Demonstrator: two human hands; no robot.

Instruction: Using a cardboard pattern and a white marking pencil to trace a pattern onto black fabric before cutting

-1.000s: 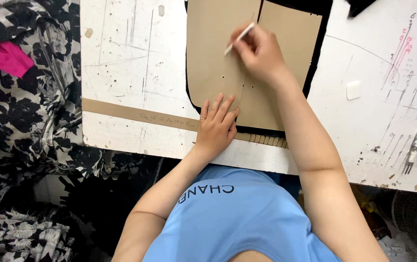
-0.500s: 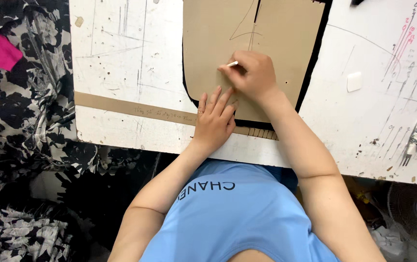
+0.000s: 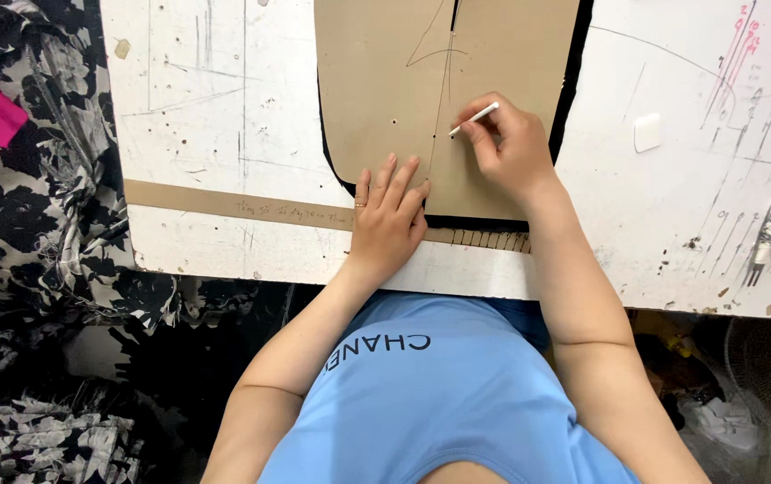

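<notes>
On the scuffed white table [image 3: 224, 134], right hand [image 3: 511, 148] fingers pinch chalk [image 3: 473, 118]; left hand [image 3: 390, 220] fingers together, flat on cardboard pattern [image 3: 376, 90].

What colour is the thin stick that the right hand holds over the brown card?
White. The stick shows best in the head view, pinched in the right hand.

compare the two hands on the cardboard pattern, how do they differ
The left hand lies flat, fingers spread, pressing the brown cardboard pattern; the right hand is curled, pinching a thin white marking stick. The left sits at the pattern's lower edge, the right further up. Both rest on the pattern.
</notes>
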